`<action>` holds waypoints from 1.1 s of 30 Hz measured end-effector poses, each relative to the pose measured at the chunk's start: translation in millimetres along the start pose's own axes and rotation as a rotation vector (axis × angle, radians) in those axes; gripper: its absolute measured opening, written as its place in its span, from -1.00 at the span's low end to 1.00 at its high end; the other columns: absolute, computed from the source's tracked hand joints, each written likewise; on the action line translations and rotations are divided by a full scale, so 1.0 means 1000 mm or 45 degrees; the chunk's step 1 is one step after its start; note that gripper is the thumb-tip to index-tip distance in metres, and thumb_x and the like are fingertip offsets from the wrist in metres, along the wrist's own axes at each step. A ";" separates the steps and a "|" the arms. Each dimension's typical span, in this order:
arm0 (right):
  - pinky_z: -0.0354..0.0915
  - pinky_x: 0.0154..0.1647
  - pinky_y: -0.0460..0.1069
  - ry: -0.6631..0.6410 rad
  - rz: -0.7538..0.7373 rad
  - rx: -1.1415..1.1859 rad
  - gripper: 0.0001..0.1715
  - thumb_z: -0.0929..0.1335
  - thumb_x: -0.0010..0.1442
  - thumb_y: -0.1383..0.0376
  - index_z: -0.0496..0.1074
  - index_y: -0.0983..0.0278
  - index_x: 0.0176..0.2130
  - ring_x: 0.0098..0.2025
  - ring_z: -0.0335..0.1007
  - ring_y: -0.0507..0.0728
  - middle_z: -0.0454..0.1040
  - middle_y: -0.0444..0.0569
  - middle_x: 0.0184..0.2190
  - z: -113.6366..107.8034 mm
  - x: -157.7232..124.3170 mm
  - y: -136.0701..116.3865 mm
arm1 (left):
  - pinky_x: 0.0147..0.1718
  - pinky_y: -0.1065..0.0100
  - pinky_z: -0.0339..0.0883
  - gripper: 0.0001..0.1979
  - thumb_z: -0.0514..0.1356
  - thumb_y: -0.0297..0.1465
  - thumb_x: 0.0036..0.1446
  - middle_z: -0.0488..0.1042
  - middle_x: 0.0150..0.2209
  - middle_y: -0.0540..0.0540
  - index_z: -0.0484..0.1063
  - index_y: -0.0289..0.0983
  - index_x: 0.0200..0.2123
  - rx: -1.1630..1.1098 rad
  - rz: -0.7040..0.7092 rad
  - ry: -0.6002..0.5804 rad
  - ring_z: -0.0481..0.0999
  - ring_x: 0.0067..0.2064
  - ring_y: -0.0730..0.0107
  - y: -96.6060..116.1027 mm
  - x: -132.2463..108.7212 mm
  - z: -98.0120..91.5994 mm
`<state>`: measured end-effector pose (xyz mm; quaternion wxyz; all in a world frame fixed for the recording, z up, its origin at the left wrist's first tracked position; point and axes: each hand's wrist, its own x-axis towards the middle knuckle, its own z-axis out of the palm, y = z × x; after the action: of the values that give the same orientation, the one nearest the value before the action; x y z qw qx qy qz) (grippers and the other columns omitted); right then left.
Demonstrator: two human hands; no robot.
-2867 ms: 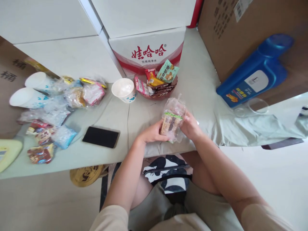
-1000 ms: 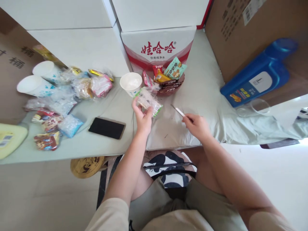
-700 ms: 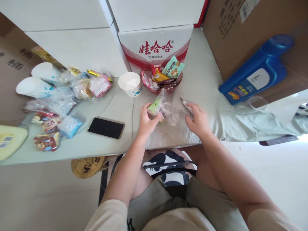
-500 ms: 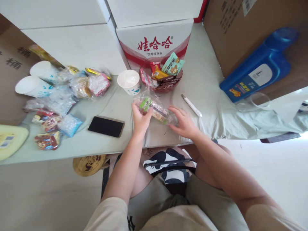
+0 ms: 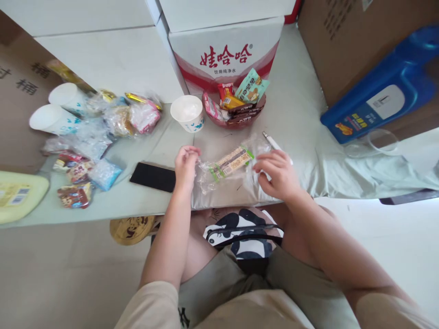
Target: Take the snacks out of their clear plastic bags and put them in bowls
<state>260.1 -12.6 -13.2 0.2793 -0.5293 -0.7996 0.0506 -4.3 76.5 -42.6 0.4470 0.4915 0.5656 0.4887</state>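
Note:
A wrapped snack bar (image 5: 235,161) with green ends lies tilted on the cloth between my hands. Crinkled clear plastic wrap (image 5: 207,185) surrounds it. My left hand (image 5: 185,165) is at the wrap's left edge, fingers loosely curled and slightly apart; I see nothing held in it. To the right of the bar, my right hand (image 5: 276,174) hovers with bent, parted fingers and holds nothing visible. It partly covers a white pen-like tool (image 5: 272,141). Just left of my left hand lies a black phone (image 5: 152,177), its right end hidden by that hand.
Behind the bar stand a paper cup (image 5: 187,114) and a brown basket (image 5: 236,121) of packaged snacks. More snack packets (image 5: 106,173) and two tipped cups (image 5: 51,119) lie left. A blue bottle (image 5: 377,98) leans at right; white boxes (image 5: 222,57) line the back.
The snack bar has turned and now lies with its right end higher, out of my left hand's grasp. My hands have moved farther apart, and the view has shifted slightly.

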 end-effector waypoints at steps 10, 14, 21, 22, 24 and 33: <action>0.17 -0.27 0.05 -0.519 0.668 -0.419 -0.67 0.24 0.37 0.18 0.54 0.20 -0.07 -0.25 0.46 0.24 0.57 0.10 -0.27 0.003 0.004 -0.022 | -0.23 0.31 0.32 -0.73 0.32 -0.19 0.02 0.55 -0.31 -0.05 0.52 -0.24 -0.27 0.626 0.119 -0.650 0.48 -0.28 0.32 0.009 -0.015 0.004; 0.21 -0.08 0.14 -0.259 0.384 -0.362 -0.73 0.27 0.33 0.30 0.57 0.21 -0.18 -0.02 0.39 0.33 0.53 0.14 -0.09 0.010 0.008 -0.026 | -0.34 0.37 0.28 -0.71 0.39 -0.29 -0.08 0.53 -0.35 0.00 0.52 -0.25 -0.25 0.556 0.005 -0.668 0.44 -0.37 0.41 0.007 -0.014 0.002; 0.40 0.02 0.26 -0.298 0.337 0.075 -0.19 0.40 0.18 -0.01 0.26 0.32 0.27 0.12 0.39 0.43 0.31 0.29 0.23 0.033 0.010 -0.033 | -0.40 0.44 0.32 -0.70 0.44 -0.22 -0.11 0.54 -0.42 -0.04 0.49 -0.29 -0.42 -0.051 -0.349 -0.655 0.48 -0.39 0.46 0.014 -0.026 0.011; 0.40 0.04 0.29 -0.296 0.340 0.117 -0.08 0.43 0.14 -0.04 0.19 0.31 0.32 0.17 0.37 0.46 0.25 0.30 0.28 0.035 0.009 -0.032 | -0.43 0.46 0.30 -0.68 0.46 -0.22 -0.13 0.55 -0.40 -0.04 0.48 -0.29 -0.41 -0.181 -0.400 -0.634 0.48 -0.39 0.47 0.016 -0.027 0.013; 0.42 0.05 0.33 -0.313 0.356 0.199 0.06 0.45 0.08 -0.04 0.08 0.29 0.38 0.23 0.33 0.50 0.15 0.32 0.35 0.038 0.007 -0.030 | -0.50 0.51 0.25 -0.65 0.48 -0.24 -0.16 0.56 -0.35 -0.04 0.43 -0.28 -0.41 -0.424 -0.500 -0.599 0.49 -0.40 0.50 0.020 -0.030 0.020; 0.33 0.22 0.30 -0.250 0.366 0.434 -0.01 0.45 0.07 0.13 0.10 0.22 0.38 0.32 0.27 0.43 0.21 0.24 0.36 0.046 0.002 -0.013 | -0.59 0.55 0.21 -0.70 0.40 -0.39 -0.11 0.46 -0.43 0.02 0.29 -0.27 -0.44 -0.877 -0.793 -0.791 0.43 -0.51 0.56 0.030 -0.041 0.049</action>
<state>225.9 -6.3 -45.7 0.2755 -0.5753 -0.7193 0.2751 52.1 42.0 -17.5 0.8508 0.2476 0.3333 0.3222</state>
